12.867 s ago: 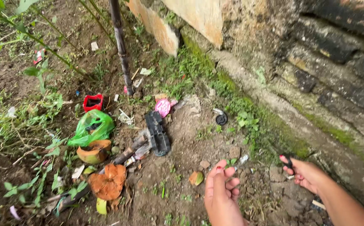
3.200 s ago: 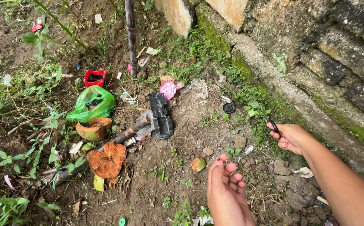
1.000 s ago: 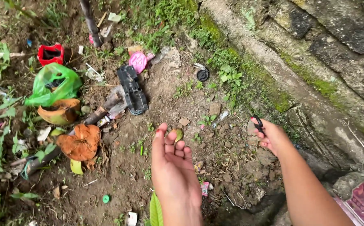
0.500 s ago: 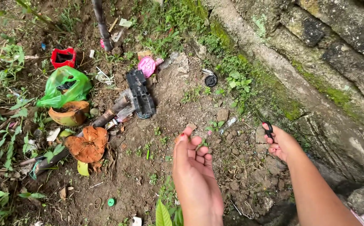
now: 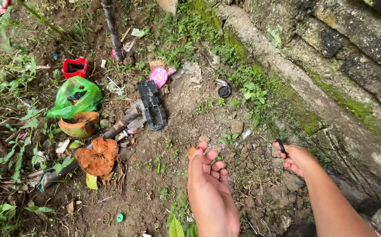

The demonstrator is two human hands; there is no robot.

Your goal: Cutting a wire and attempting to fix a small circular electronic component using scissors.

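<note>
My left hand (image 5: 209, 182) reaches out over bare soil in the lower middle, fingers curled, with a small brown piece (image 5: 192, 152) pinched at the tip of thumb and forefinger. My right hand (image 5: 298, 159) hovers low at the right, near the foot of the stone wall (image 5: 331, 66), closed around a small black object (image 5: 281, 146) that sticks up from the fist. The hands are apart, with pebbly earth between them.
Litter lies to the left: a long black plastic piece (image 5: 152, 105), a pink scrap (image 5: 159, 75), a green plastic bag (image 5: 74, 95), a red tub (image 5: 75, 67), coconut shell pieces (image 5: 97, 156), and a round black cap (image 5: 224, 91). A thin dark stem (image 5: 113, 30) rises at the top.
A second ago the brown piece lay in my open left palm; now the fingers curl and hold it at their tips. My right hand stays closed on the black object.
</note>
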